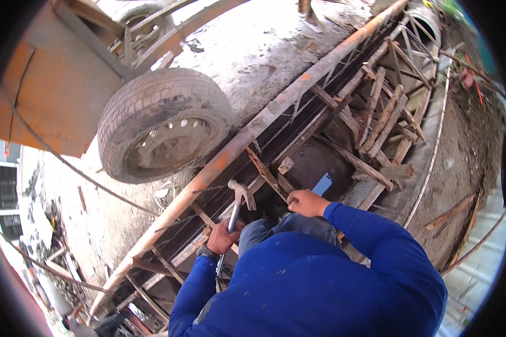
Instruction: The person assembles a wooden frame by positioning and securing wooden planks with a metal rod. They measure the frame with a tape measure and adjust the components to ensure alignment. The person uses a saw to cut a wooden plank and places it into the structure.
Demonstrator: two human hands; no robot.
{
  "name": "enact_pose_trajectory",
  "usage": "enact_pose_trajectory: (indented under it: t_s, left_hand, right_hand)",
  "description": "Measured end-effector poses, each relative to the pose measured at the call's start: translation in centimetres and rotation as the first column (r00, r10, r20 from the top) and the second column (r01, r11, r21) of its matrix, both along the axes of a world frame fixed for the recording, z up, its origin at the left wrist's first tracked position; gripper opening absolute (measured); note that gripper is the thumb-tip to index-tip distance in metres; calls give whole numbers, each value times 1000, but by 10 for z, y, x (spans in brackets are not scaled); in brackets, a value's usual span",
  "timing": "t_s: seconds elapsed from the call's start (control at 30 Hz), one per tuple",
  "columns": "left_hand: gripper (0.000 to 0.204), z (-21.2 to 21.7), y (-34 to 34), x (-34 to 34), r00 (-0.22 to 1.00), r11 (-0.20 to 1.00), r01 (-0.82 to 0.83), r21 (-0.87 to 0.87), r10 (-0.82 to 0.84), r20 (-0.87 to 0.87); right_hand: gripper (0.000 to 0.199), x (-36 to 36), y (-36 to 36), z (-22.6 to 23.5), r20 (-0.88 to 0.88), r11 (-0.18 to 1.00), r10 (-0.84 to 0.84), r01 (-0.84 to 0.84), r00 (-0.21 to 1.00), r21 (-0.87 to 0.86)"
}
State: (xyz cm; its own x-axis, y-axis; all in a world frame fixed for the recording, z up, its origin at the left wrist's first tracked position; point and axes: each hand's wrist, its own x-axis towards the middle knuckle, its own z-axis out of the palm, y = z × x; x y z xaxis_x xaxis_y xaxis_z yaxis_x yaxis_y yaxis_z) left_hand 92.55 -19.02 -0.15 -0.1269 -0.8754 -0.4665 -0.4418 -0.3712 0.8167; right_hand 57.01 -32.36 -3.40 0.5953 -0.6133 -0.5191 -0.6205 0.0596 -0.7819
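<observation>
My left hand [223, 238], with a dark watch at the wrist, is wrapped round the handle of a claw hammer [242, 196]. The hammer's metal head points away from me, above the edge of the timber formwork [185, 253]. My right hand [307, 203] is held in front of my right knee with the fingers curled together; what they pinch, if anything, is too small to make out. Beside its fingertips is the lower end of a narrow, splintered wood strip [266, 173]. A small wood block [285, 165] sits just beyond the strip.
A long rusty pipe [219, 163] runs diagonally past the formwork. Beyond it stands an orange machine [56, 84] with a muddy wheel [166, 126]. Wooden braces [385, 126] crowd the trench on the right, near water [322, 184], a taut rope [433, 151] and an earth bank [461, 151].
</observation>
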Motion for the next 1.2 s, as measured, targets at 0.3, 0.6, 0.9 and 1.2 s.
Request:
enact_pose_trajectory:
  t_s: [0.3, 0.6, 0.9, 1.2]
  left_hand:
    - [25, 96, -136, -93, 722, 904, -19, -427, -283, -632]
    - [61, 67, -129, -78, 726, 709, 639, -298, -684, -73]
    - [40, -137, -68, 64, 569, 639, 659, 397, -768, 293]
    - [41, -57, -132, -44, 657, 681, 638, 360, -725, 207]
  right_hand:
    - [34, 101, 46, 85, 412, 996, -51, 78, 910, -51]
    - [21, 18, 117, 136, 512, 463, -784, 880, 351, 104]
    - [12, -166, 223, 146, 460, -354, -764, 890, -453, 287]
    - [30, -339, 419, 38, -51, -542, -672, 537, -739, -646]
